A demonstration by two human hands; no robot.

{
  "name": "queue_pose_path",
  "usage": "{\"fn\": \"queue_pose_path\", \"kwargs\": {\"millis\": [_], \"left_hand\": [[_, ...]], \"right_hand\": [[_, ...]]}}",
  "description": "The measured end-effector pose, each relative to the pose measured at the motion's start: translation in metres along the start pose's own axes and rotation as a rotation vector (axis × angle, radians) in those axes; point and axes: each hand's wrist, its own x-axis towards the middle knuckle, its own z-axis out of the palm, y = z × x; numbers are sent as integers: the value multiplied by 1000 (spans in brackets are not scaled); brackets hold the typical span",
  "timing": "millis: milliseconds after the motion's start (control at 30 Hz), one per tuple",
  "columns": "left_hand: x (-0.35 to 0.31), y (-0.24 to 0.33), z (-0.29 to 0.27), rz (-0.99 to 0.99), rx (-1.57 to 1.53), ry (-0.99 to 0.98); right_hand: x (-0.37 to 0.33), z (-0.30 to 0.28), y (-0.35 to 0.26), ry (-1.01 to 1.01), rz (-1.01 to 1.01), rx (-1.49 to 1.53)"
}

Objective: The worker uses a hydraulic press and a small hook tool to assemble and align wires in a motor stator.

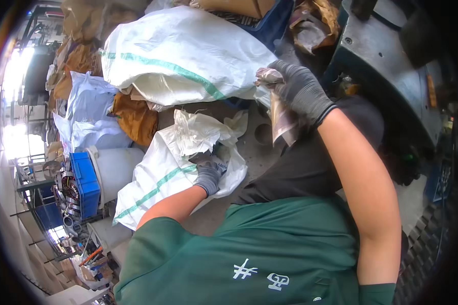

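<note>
My right hand (303, 94), in a dark grey knitted glove, is closed on a crumpled piece of brownish sheet (282, 119), paper or plastic, that hangs down from it. It is beside the right end of a large, bulging white woven sack (188, 46) with a green stripe. My left hand (207, 178), also gloved, reaches into the torn mouth of a smaller white woven sack (155, 178) with a green stripe. Its fingertips are partly hidden there, against something greyish that I cannot make out.
A grey metal machine (381, 56) stands at the right. Left are a blue crate (85, 183), a white bucket (117, 170), brown paper bags (135, 117) and a pale bag (89, 107). A blue bin (275, 25) with a cardboard box (239, 6) lies behind the large sack.
</note>
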Motion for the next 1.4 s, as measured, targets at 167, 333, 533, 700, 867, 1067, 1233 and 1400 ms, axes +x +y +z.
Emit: {"fn": "queue_pose_path", "kwargs": {"millis": [167,333,533,700,867,1067,1233,1400], "left_hand": [[13,-17,36,-165,-291,552],[8,-23,8,-189,-316,673],[21,-40,-35,19,-394,554],[86,61,-56,56,-1010,589],[127,88,-56,-16,-1134,777],[77,69,-104,79,-1129,912],[41,42,-91,53,-1159,906],[52,40,-32,-58,-1050,621]], "right_hand": [[-5,1,2,-30,60,-34],[-7,-4,-6,-59,55,-39],[-13,-9,-13,-67,38,-64],[-19,-14,-10,-83,36,-168],[-13,-3,-12,-117,24,-161],[-11,-6,-7,-119,28,-164],[-9,-7,0,-158,19,-147],[-8,-6,-1,-211,68,-163]]}}
